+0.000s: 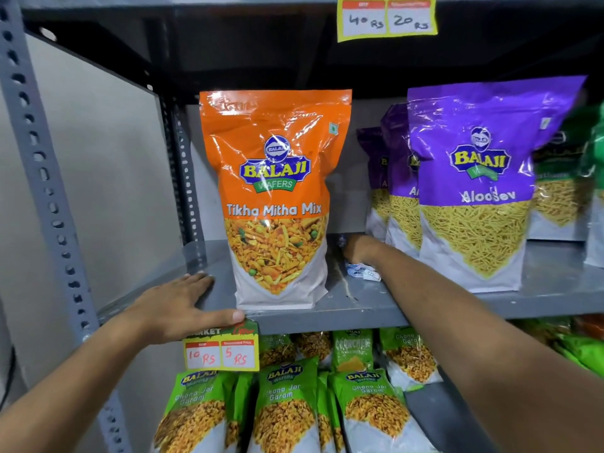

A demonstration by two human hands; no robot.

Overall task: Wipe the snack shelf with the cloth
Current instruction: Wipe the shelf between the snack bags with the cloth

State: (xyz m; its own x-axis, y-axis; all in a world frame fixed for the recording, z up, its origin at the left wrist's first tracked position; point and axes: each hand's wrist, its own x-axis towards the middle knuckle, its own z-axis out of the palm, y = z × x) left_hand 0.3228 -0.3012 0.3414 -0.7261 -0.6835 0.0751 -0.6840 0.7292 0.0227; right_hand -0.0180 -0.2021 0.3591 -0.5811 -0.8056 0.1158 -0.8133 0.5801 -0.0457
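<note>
The grey metal snack shelf (359,305) runs across the middle of the head view. My left hand (183,302) lies flat on its front left edge, fingers spread, holding nothing. My right hand (358,250) reaches deep onto the shelf between the packets, partly hidden behind the orange Tikha Mitha Mix packet (277,197). A white and blue cloth (361,269) shows crumpled under my right wrist, pressed on the shelf surface. Purple Aloo Sev packets (474,178) stand to the right of my right arm.
Green packets (588,152) stand at the far right of the same shelf. Several green Chana Jor Garam packets (284,407) fill the shelf below. A yellow price tag (222,351) hangs under my left hand. A perforated upright post (42,178) stands at the left.
</note>
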